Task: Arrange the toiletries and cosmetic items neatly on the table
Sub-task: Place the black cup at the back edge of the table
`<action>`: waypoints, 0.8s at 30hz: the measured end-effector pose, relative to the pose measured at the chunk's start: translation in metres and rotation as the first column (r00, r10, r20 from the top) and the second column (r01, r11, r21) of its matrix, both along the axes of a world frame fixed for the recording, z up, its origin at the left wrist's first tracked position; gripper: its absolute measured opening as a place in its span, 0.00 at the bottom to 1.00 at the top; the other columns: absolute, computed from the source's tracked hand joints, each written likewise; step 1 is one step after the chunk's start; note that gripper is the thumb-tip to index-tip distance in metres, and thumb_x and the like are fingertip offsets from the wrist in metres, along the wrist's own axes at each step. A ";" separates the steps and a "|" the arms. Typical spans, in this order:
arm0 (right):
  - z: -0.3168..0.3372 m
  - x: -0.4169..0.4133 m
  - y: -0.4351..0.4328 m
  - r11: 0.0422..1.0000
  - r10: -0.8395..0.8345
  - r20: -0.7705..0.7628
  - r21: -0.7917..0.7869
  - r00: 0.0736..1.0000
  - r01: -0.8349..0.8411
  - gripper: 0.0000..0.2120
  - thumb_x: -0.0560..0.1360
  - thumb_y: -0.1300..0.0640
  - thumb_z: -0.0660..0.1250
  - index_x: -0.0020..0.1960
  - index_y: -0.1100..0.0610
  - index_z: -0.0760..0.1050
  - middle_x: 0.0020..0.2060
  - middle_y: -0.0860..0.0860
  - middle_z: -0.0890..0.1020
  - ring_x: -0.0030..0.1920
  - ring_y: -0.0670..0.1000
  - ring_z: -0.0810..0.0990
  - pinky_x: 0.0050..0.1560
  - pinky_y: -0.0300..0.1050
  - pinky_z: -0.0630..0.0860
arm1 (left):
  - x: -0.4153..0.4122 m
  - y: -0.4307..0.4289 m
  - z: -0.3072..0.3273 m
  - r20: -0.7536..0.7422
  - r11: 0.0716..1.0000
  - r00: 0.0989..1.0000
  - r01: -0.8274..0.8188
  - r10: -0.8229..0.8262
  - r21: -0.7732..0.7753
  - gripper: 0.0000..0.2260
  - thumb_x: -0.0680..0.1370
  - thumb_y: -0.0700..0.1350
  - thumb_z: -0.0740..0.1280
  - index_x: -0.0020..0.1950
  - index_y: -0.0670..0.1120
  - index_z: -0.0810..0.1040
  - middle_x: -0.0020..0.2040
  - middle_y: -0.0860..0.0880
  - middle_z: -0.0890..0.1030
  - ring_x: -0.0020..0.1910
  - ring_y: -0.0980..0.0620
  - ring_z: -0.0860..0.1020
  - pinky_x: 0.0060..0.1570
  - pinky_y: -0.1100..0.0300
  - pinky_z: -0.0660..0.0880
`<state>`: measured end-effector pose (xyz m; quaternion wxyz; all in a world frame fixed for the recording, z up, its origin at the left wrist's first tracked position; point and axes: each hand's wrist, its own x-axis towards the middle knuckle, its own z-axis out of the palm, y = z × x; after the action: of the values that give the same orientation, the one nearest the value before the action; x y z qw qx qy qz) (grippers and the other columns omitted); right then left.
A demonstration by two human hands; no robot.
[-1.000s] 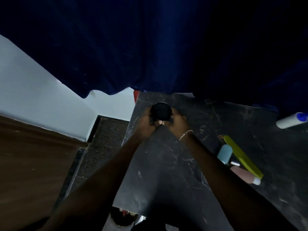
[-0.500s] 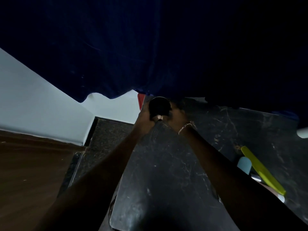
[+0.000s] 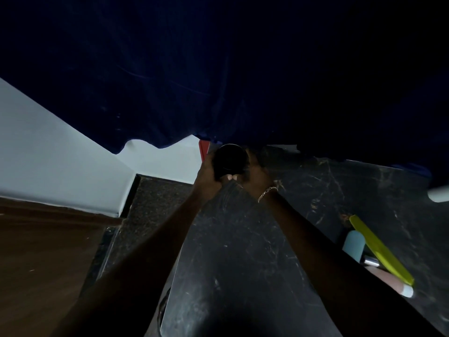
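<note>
Black round jar (image 3: pixel 230 159) at far edge of dark marble table (image 3: pixel 243 251), gripped from both sides: left hand (image 3: pixel 206 176) and right hand (image 3: pixel 256 175) wrapped around it, thumbs meeting at its near side. Lid on, contents not visible. Dark blue cloth (image 3: pixel 218 69) overhangs the far part of the table. Right side: yellow-green flat item (image 3: pixel 379 249) lying over a pale blue container (image 3: pixel 353 244) and a pink tube (image 3: pixel 388 282) with white cap, partly hidden by right forearm. White object (image 3: pixel 439 195) cut off at the right frame edge.
</note>
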<state>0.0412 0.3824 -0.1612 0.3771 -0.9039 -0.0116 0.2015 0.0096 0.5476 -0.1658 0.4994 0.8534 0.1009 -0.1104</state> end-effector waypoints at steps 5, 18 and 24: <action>0.007 -0.034 -0.020 0.995 0.027 0.093 -0.101 0.995 -0.018 0.42 0.75 0.47 0.68 0.79 0.50 0.46 0.73 0.59 0.67 0.67 0.60 0.72 0.66 0.53 0.69 | -0.036 0.002 0.007 -0.015 0.995 0.997 -0.080 0.081 0.056 0.35 0.76 0.52 0.74 0.79 0.51 0.60 0.72 0.50 0.71 0.69 0.53 0.71 0.66 0.51 0.77; 0.009 -0.177 -0.094 0.943 0.165 0.310 -0.327 0.936 -0.058 0.37 0.77 0.41 0.60 0.79 0.56 0.52 0.78 0.54 0.57 0.78 0.51 0.55 0.71 0.52 0.59 | -0.165 -0.057 0.015 0.031 0.900 0.975 0.189 -0.218 0.393 0.35 0.82 0.61 0.61 0.83 0.48 0.51 0.83 0.44 0.55 0.82 0.45 0.56 0.78 0.42 0.61; 0.021 -0.233 -0.150 0.931 0.140 0.290 -0.363 0.947 -0.026 0.37 0.76 0.44 0.64 0.78 0.59 0.54 0.77 0.57 0.60 0.77 0.55 0.58 0.71 0.55 0.63 | -0.201 -0.126 0.007 0.041 0.818 0.917 0.334 -0.397 0.469 0.36 0.82 0.65 0.56 0.84 0.51 0.49 0.84 0.47 0.51 0.83 0.48 0.51 0.81 0.49 0.51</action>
<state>-0.1923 0.2325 -0.1405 0.1925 -0.9760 -0.0731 0.0712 -0.1915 0.4216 -0.1588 0.2617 0.9547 -0.0766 -0.1191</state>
